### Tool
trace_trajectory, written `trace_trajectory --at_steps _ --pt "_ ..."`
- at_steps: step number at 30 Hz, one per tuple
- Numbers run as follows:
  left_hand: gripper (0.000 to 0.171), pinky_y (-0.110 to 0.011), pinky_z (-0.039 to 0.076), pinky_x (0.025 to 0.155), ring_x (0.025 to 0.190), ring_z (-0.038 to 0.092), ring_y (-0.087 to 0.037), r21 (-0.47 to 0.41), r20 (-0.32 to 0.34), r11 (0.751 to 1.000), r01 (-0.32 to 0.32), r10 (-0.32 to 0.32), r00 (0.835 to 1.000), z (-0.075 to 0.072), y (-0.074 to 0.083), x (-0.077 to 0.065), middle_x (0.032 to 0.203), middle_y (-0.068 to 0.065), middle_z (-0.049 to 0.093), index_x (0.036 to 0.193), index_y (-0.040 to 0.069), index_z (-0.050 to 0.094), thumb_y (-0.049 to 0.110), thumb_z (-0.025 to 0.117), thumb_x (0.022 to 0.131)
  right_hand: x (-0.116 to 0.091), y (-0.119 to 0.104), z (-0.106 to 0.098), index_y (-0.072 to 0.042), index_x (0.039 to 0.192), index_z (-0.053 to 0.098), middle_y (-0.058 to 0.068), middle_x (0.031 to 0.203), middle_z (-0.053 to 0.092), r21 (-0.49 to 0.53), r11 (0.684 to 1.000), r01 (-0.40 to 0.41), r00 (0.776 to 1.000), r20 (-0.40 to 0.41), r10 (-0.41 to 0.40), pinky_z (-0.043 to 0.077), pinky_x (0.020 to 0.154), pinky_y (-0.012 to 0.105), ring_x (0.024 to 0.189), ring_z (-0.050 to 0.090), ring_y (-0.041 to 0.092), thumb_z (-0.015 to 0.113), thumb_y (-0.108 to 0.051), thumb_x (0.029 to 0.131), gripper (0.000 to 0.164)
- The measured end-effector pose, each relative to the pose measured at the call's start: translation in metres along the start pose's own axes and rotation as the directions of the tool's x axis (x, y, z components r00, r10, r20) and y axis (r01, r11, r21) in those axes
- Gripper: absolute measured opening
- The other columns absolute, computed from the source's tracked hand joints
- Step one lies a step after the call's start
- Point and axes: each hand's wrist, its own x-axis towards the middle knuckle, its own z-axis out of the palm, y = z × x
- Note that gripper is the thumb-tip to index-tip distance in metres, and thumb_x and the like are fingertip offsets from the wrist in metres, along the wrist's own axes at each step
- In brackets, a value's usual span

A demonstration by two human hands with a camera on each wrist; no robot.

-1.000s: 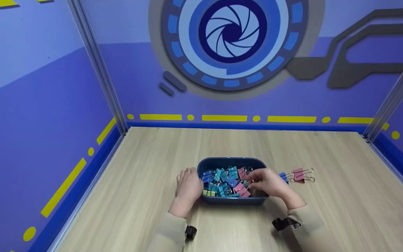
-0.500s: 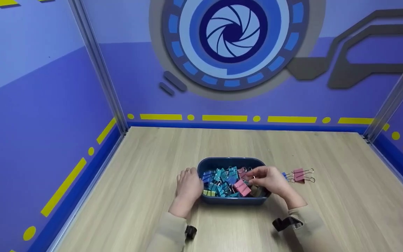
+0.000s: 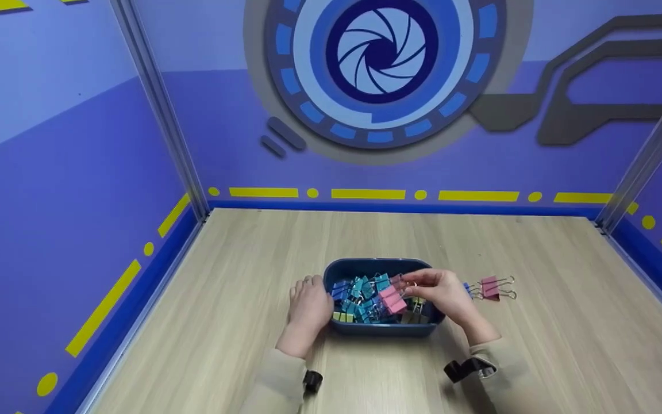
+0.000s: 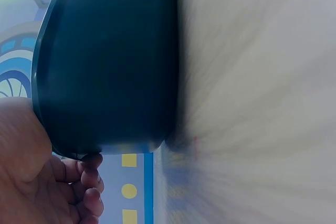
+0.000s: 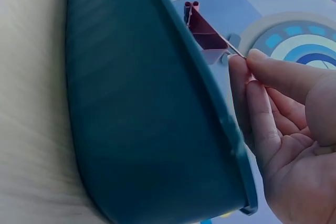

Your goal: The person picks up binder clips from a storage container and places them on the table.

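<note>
A dark blue plastic bin (image 3: pixel 383 330) holds a heap of binder clips in teal, blue, pink and yellow-green. My right hand (image 3: pixel 446 296) pinches a pink binder clip (image 3: pixel 392 299) by its wire handle, between thumb and fingertips. In the right wrist view this pink clip (image 5: pixel 206 38) shows above the bin's rim, its body tilted away from the fingers. My left hand (image 3: pixel 311 302) grips the bin's left end. Its curled fingers (image 4: pixel 92 200) show by the rim's corner in the left wrist view, with the thumb's tip hidden.
To the right of the bin, a pink binder clip (image 3: pixel 490 288) lies on the wooden table (image 3: pixel 262 253), with a blue clip (image 3: pixel 467 289) partly hidden behind my right hand. Blue-purple panels (image 3: pixel 204 126) enclose the table at the back and sides.
The right hand has drawn the pink clip up from the heap and slightly left, uncovering dark and yellowish clips at the bin's right end. The left hand stays in place.
</note>
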Motion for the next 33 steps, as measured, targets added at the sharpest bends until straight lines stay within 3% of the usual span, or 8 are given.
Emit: trace_trajectory --at_steps 10,15,19,21,26,29,31,33 --pt "0.028 -0.046 0.042 0.088 0.102 0.058 -0.034 -0.016 0.009 1.0 0.015 -0.015 1.0 0.0 0.001 0.002 0.106 -0.017 0.065 0.113 -0.003 0.063 0.014 0.066 0.092 -0.006 -0.014 -0.018 0.012 0.121 0.066 0.006 0.107 0.079 0.141 0.989 0.047 0.997 -0.06 -0.039 0.057 0.085 0.02 0.095 0.074 0.004 0.075 -0.006 0.09 0.038" --pt "0.027 -0.046 0.042 0.088 0.102 0.058 -0.035 -0.025 0.01 1.0 0.015 -0.015 1.0 0.0 0.001 0.001 0.105 -0.017 0.065 0.113 -0.003 0.063 0.014 0.066 0.092 -0.011 -0.016 -0.035 0.013 0.123 0.065 0.007 0.106 0.079 0.149 0.986 0.078 0.992 -0.108 -0.062 0.057 0.088 0.022 0.095 0.074 0.006 0.075 -0.007 0.091 0.039" --pt "0.025 -0.046 0.042 0.087 0.101 0.058 -0.035 -0.026 0.006 1.0 0.009 -0.009 1.0 0.0 0.0 0.001 0.104 -0.016 0.065 0.112 -0.002 0.063 0.013 0.066 0.092 -0.016 -0.015 -0.054 0.012 0.123 0.065 -0.003 0.102 0.079 0.137 0.987 0.082 0.985 -0.163 -0.059 0.056 0.087 0.019 0.095 0.074 0.004 0.076 -0.009 0.091 0.041" --pt "0.024 -0.046 0.042 0.086 0.101 0.058 -0.035 -0.024 0.006 1.0 0.006 -0.006 1.0 0.0 0.0 0.001 0.104 -0.016 0.065 0.11 -0.002 0.063 0.013 0.066 0.092 -0.018 -0.014 -0.065 0.008 0.123 0.067 -0.008 0.099 0.079 0.133 0.989 0.061 0.982 -0.185 -0.036 0.056 0.072 0.016 0.093 0.074 0.003 0.077 -0.012 0.091 0.039" --pt "0.024 -0.046 0.042 0.087 0.101 0.058 -0.035 -0.014 0.02 1.0 0.012 -0.012 1.0 0.0 0.001 0.002 0.102 -0.015 0.064 0.11 -0.001 0.063 0.014 0.066 0.092 -0.027 -0.005 -0.094 -0.002 0.119 0.072 -0.015 0.096 0.078 0.098 0.995 0.017 0.976 -0.219 0.005 0.054 0.066 0.017 0.091 0.073 0.0 0.077 -0.015 0.091 0.031" --pt "0.025 -0.046 0.042 0.087 0.101 0.058 -0.035 -0.015 0.02 1.0 0.015 -0.014 1.0 0.0 0.001 0.001 0.103 -0.016 0.064 0.111 -0.002 0.063 0.014 0.066 0.092 -0.033 0.003 -0.112 0.006 0.124 0.068 -0.018 0.095 0.077 0.06 0.998 0.011 0.964 -0.266 0.006 0.054 0.078 0.017 0.09 0.071 -0.003 0.076 -0.015 0.092 0.039" --pt "0.027 -0.046 0.042 0.088 0.102 0.058 -0.035 -0.016 0.026 1.0 0.02 -0.02 0.999 0.0 0.001 0.001 0.105 -0.016 0.064 0.113 -0.002 0.063 0.014 0.066 0.093 -0.039 0.009 -0.126 0.008 0.129 0.064 -0.021 0.096 0.076 0.008 0.999 -0.031 0.949 -0.313 0.032 0.053 0.08 0.015 0.09 0.068 -0.006 0.076 -0.021 0.093 0.048" --pt "0.028 -0.046 0.042 0.088 0.102 0.058 -0.035 -0.019 0.027 1.0 0.022 -0.022 0.999 0.001 0.001 0.001 0.106 -0.016 0.065 0.114 -0.003 0.063 0.014 0.066 0.093 -0.045 0.015 -0.138 0.007 0.134 0.06 -0.026 0.098 0.072 -0.038 0.994 -0.099 0.927 -0.368 0.078 0.052 0.09 0.021 0.091 0.064 -0.011 0.075 -0.029 0.093 0.056"
